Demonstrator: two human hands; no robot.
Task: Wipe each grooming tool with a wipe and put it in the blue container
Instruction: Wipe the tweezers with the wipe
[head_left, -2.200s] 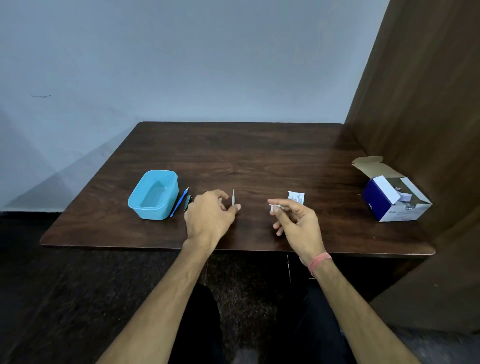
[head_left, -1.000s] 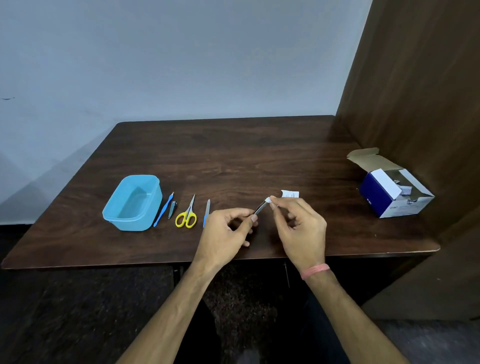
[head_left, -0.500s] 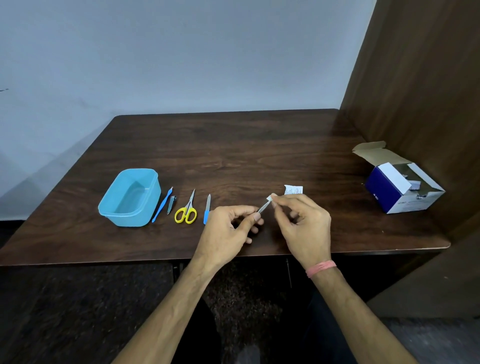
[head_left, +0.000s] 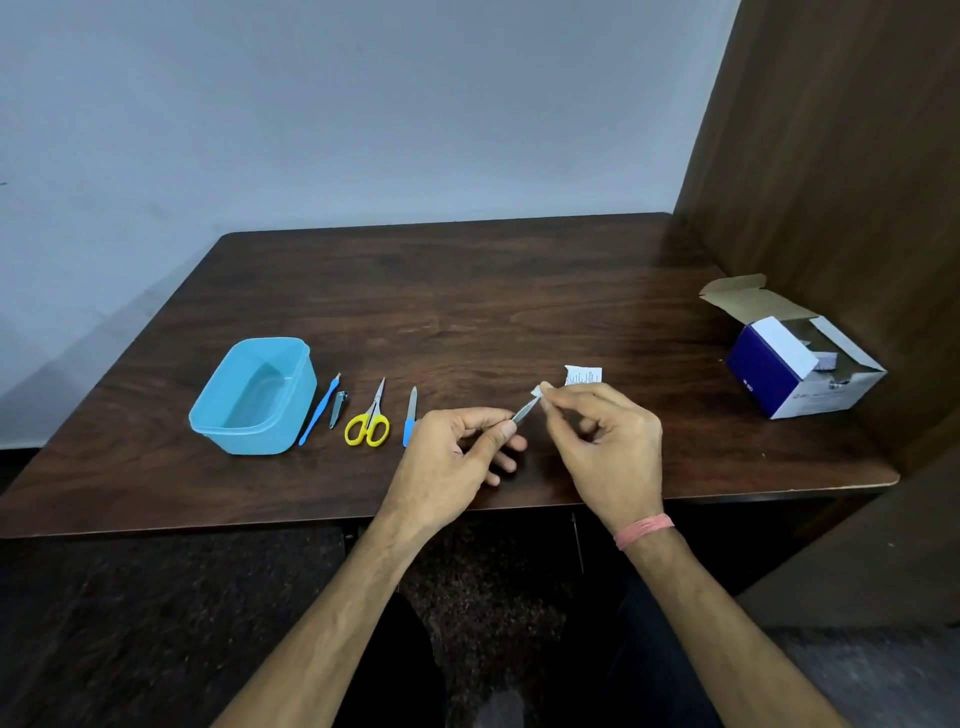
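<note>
My left hand (head_left: 457, 457) pinches a small silver tweezers (head_left: 523, 410) above the table's front edge, its tip pointing up and right. My right hand (head_left: 602, 447) holds a small white wipe (head_left: 537, 391) against that tip. The empty blue container (head_left: 254, 395) stands at the left. Beside it lie in a row a blue cuticle tool (head_left: 319, 410), a small nail clipper (head_left: 338, 408), yellow-handled scissors (head_left: 370, 422) and a blue-handled nail file (head_left: 410, 422).
A torn white wipe wrapper (head_left: 583, 375) lies just behind my right hand. An open blue-and-white carton (head_left: 800, 364) sits at the right, close to a brown wooden wall panel (head_left: 831, 156). The dark wooden table (head_left: 467, 301) meets a pale wall behind.
My left hand picked the tweezers up off the table and brought it to the wipe in my right hand. The row of other tools came into view.
</note>
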